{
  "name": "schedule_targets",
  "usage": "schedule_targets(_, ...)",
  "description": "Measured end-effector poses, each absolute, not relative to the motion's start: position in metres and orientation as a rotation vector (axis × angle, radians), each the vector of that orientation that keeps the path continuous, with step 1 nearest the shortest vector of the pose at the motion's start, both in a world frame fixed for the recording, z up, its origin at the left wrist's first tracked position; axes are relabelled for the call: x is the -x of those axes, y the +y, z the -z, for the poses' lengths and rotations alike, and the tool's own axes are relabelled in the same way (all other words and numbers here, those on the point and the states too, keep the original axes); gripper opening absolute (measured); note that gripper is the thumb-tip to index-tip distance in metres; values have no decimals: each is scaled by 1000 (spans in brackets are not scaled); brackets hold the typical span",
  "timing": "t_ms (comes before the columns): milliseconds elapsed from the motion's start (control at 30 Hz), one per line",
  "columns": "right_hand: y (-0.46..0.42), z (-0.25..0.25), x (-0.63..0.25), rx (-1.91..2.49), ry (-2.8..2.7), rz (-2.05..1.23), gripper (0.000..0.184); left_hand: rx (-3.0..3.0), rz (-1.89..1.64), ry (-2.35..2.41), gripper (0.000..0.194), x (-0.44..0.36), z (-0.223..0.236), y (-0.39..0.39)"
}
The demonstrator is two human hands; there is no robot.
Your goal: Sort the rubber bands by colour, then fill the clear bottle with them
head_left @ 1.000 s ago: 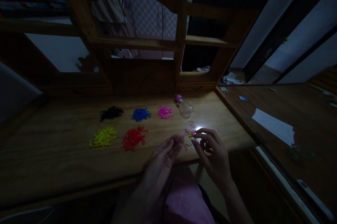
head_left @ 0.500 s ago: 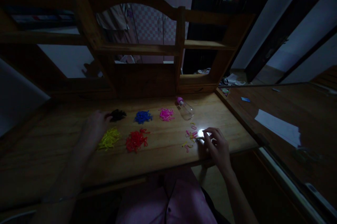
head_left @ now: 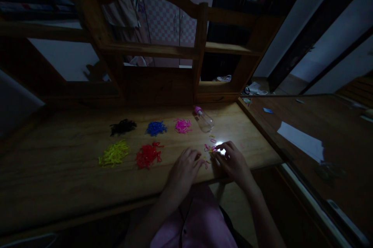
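My left hand is over the front of the table, thumb and fingertips closed together; whatever is between them is too small and dark to make out. Just right of it lie scattered pink and yellow small loops. My right hand reaches over those loops with its thumb and forefinger closed at the edge of the cluster. What it pinches cannot be told. Farther left are separate heaps of similar small pieces: red, yellow, black, blue and pink.
A clear bulb-shaped bottle with a pink cap lies behind the loops. Bright light falls beside my right hand. A wooden shelf frame borders the table's back. On the brown surface to the right are white papers and a blue card.
My left hand went out to the black heap and has come back beside my right hand, fingers now closed. My right hand stayed near the loops, shifting slightly.
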State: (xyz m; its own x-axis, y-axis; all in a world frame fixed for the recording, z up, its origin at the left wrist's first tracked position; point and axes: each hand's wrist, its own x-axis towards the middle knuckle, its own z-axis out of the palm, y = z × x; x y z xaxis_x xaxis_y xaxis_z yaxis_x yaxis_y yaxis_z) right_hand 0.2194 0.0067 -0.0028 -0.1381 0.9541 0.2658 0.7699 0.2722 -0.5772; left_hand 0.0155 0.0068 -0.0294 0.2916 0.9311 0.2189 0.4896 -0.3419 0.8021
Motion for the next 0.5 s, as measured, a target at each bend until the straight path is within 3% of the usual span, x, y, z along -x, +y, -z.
schedule_targets(267,16,13,-204,1683,-2086,-249,10,-2167,-823,1265,5,-27,33,18)
schedule_targets(500,20,8,-204,1535,-1938,-392,11,-2023,-880,1293,10,-25,41,24)
